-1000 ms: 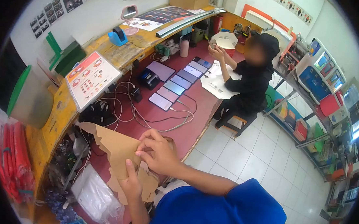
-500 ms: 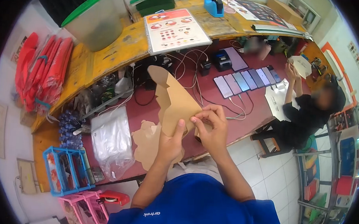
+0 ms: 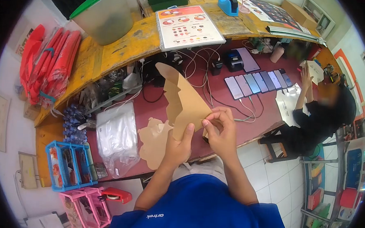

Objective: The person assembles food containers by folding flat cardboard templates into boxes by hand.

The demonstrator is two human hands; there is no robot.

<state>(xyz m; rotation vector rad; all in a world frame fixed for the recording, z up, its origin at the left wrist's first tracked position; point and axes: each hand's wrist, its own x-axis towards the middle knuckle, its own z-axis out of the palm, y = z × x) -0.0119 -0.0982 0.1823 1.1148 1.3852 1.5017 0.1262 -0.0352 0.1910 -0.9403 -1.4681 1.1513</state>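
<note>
A brown kraft-paper cone (image 3: 188, 102) with a scalloped rim is held above the desk, its wide mouth facing the far left. My left hand (image 3: 180, 149) is closed around its lower side, thumb lying on the paper. At the narrow end, my right hand (image 3: 222, 130) pinches the paper edge between thumb and fingers. Under the cone, flat brown scalloped paper (image 3: 151, 142) lies on the red desk (image 3: 247, 134), partly covered by my left hand and forearm. A pack of clear plastic bags (image 3: 117, 131) is left of that paper.
Several phones (image 3: 258, 81) with cables lie in a row at the back right. A co-worker (image 3: 327, 107) sits at the right, hands over pale paper. A raised wooden shelf (image 3: 137, 33) carries a menu (image 3: 189, 27) and a bucket (image 3: 105, 19). Blue baskets (image 3: 70, 166) stand at left.
The view has shifted slightly, so the desk things appear farther right. Both my hands keep their hold on the paper cone. The co-worker's hands have moved over the pale paper.
</note>
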